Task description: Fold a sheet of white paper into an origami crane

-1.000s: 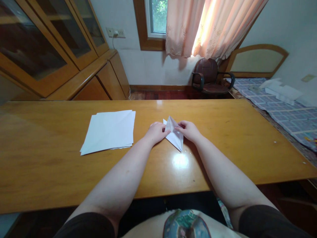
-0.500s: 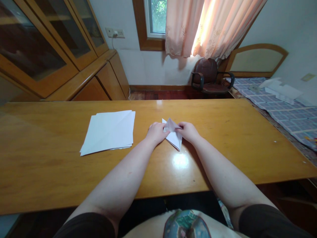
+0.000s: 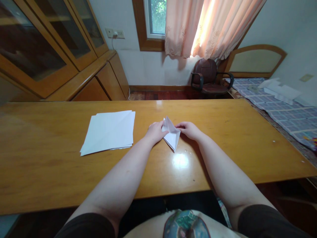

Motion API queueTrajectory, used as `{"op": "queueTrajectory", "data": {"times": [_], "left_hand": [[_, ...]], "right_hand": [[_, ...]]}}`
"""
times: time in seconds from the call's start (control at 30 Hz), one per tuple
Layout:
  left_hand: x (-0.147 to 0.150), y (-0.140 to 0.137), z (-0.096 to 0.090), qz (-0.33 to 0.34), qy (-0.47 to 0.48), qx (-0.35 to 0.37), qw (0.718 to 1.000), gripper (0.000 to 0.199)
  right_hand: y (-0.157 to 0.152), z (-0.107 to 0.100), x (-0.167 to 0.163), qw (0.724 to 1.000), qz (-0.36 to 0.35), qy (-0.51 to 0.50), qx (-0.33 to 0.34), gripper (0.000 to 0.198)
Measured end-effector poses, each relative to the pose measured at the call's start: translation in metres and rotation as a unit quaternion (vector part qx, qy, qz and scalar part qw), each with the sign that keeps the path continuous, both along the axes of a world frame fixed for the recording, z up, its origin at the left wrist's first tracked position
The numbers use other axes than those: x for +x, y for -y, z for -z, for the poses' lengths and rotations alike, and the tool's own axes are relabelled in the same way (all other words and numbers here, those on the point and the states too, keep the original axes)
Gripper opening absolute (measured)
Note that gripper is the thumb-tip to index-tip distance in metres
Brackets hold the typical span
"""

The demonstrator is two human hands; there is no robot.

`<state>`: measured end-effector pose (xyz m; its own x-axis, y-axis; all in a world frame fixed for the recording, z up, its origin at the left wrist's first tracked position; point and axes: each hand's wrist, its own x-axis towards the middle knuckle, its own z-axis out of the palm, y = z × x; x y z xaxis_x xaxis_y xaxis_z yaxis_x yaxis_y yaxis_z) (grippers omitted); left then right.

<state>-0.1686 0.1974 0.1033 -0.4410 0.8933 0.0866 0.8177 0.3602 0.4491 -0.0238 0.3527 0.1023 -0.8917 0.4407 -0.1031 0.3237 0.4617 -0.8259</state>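
Note:
A small folded white paper shape (image 3: 171, 135) lies on the wooden table (image 3: 223, 142), its point toward me. My left hand (image 3: 155, 131) grips its left edge with the fingers curled onto it. My right hand (image 3: 189, 130) pinches its right corner between the fingertips. Both forearms rest on the tabletop.
A stack of white paper sheets (image 3: 109, 131) lies to the left of my hands. Behind the table stand a wooden cabinet with glass doors (image 3: 56, 49) and a brown office chair (image 3: 209, 77). A bed with a patterned cover (image 3: 287, 109) is at the right.
The folded paper has shifted slightly left and turned, its lower tip moving left. My right hand slid a little outward along its right corner.

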Motion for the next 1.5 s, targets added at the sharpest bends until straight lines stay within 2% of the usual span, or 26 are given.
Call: {"op": "queueTrajectory", "data": {"times": [0.13,0.33,0.47,0.8,1.03,1.2,1.37,1.5], "left_hand": [[0.000,0.000,-0.003,0.012,0.011,-0.008,1.000,0.038],[0.000,0.002,-0.009,0.004,0.030,-0.029,0.999,0.035],[0.001,0.001,-0.009,-0.002,0.020,-0.033,0.999,0.035],[0.004,0.001,-0.009,-0.003,0.007,-0.042,0.999,0.037],[0.003,0.001,-0.007,0.001,0.010,-0.026,1.000,0.039],[0.002,0.000,-0.004,0.004,0.002,-0.020,1.000,0.040],[0.003,0.002,-0.008,0.028,0.015,-0.005,0.999,0.034],[0.003,0.004,-0.013,0.028,0.042,-0.010,0.999,0.036]], "right_hand": [[0.000,-0.001,0.000,0.998,-0.021,0.019,0.055,0.016],[-0.004,-0.004,0.003,0.995,-0.059,0.023,0.071,0.014],[-0.001,-0.006,0.001,0.995,-0.037,0.035,0.083,0.010],[0.001,0.003,-0.003,0.993,-0.001,0.045,0.112,0.017],[0.009,0.002,-0.006,0.992,0.030,0.059,0.110,0.022],[0.014,0.001,-0.008,0.987,0.045,0.069,0.139,0.026],[0.018,0.001,-0.009,0.982,0.049,0.068,0.172,0.025],[0.019,0.002,-0.009,0.981,0.047,0.066,0.178,0.025]]}}
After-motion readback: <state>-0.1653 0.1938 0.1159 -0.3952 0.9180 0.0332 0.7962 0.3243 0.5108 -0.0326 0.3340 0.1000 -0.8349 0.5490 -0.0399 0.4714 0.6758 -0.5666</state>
